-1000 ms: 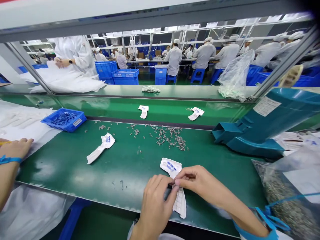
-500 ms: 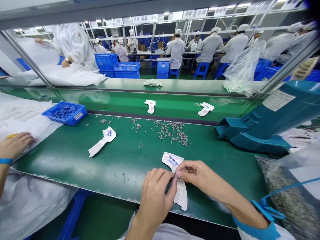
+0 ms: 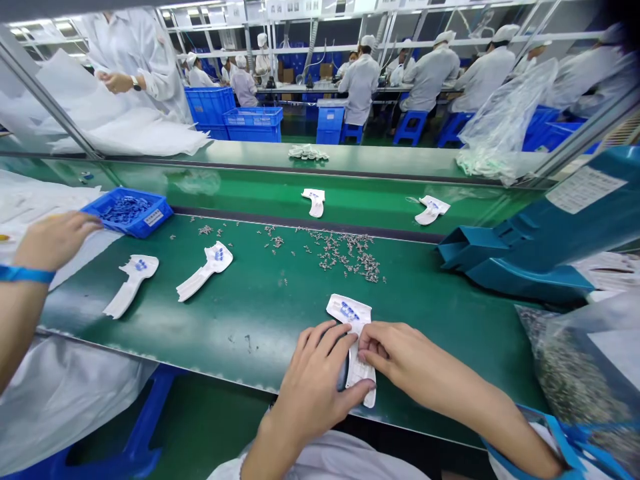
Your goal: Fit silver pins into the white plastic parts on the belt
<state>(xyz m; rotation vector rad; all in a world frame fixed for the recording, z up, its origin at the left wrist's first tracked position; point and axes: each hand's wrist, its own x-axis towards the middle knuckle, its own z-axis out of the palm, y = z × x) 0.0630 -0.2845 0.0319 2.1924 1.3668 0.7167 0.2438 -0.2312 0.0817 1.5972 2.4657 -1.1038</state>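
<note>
A white plastic handle shell half (image 3: 354, 311) with small blue parts in its wider end lies before me near the belt's front edge. My left hand (image 3: 320, 373) holds it down, fingertips at its left side and thumb across its lower end. My right hand (image 3: 395, 353) is closed in a pinch over the middle of the shell; whatever is between those fingertips is hidden. Two similar shell halves, a nearer one (image 3: 206, 272) and one further left (image 3: 131, 287), lie left of my hands. Small metal pieces (image 3: 350, 253) are scattered beyond the shell.
At left, a co-worker's hand (image 3: 53, 243) is near a blue bin (image 3: 143, 225) of small blue parts. Two more shells (image 3: 315, 202) (image 3: 432, 209) lie on the far green strip. A teal chute (image 3: 520, 267) and a plastic bag of metal pieces (image 3: 575, 373) stand at right.
My hands have moved apart from their shared pinch; my left thumb now lies across the shell's lower end. Another shell half has appeared at left, and the co-worker's hand has moved toward the bin.
</note>
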